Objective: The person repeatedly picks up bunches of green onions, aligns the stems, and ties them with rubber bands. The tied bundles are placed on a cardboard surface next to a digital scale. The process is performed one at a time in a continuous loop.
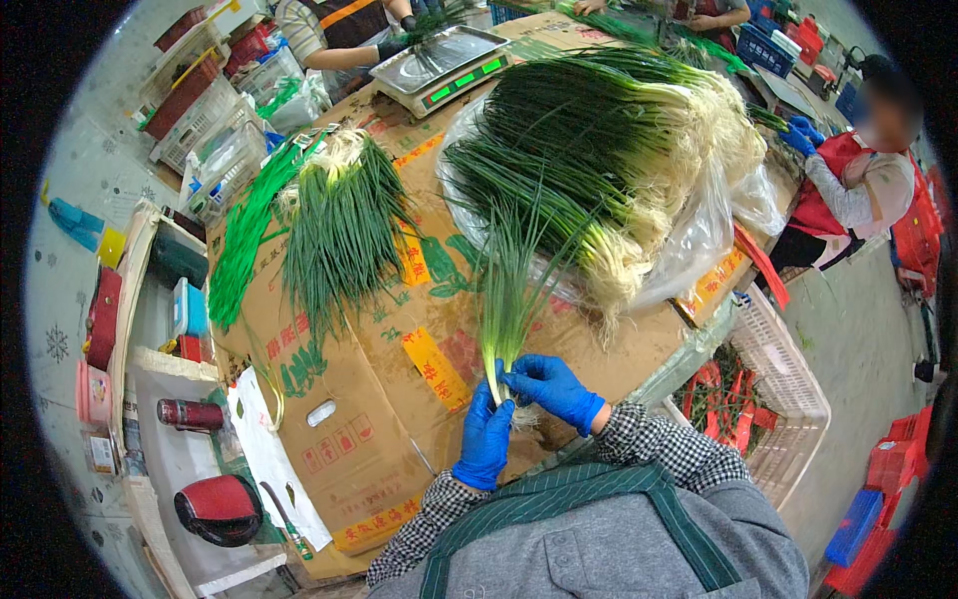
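Observation:
Both my hands wear blue gloves and meet at the white root end of a small bunch of green onions, whose leaves point away from me over the table. My left hand grips the bunch low on the stalks. With bent fingers, my right hand pinches at the stalks beside it. A large heap of green onions lies beyond on clear plastic sheeting, roots to the right. Further left are a smaller pile of green onions and a bundle of green ties or netting.
Flattened cardboard covers the table. A digital scale stands at the back, by a co-worker's gloved hand. Another co-worker in blue gloves is at right. A knife lies at front left; a white crate stands at right.

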